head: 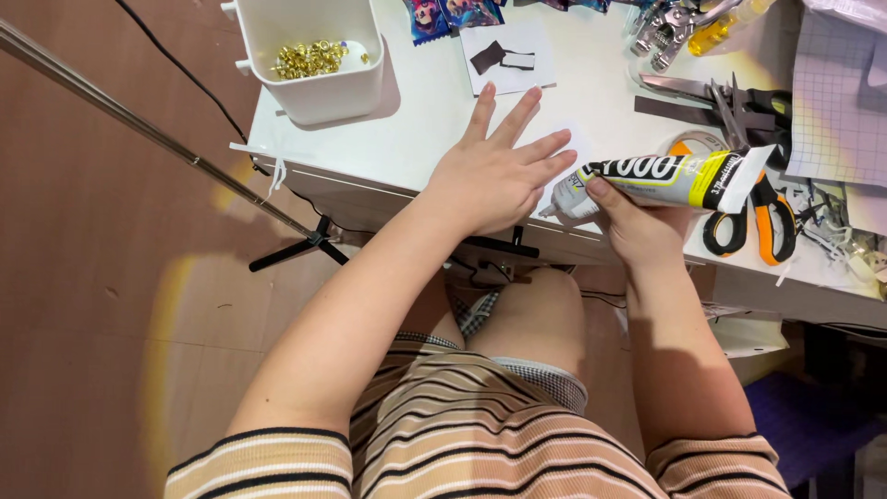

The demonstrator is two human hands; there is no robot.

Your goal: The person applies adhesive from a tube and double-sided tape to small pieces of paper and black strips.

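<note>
At the near edge of the white table, the left hand lies flat w/ fingers spread, pinning a small white card. The right hand grips a glue tube, nozzle aimed at the card's edge. Looks like the gluing step; next probably needs a gentle squeeze w/ the card kept pinned.

left hand flat on the white table, fingers spread; right hand grips a glue tube — nozzle pointing left; orange-handled scissors just beside (white bin holds gold eyelets)
</note>
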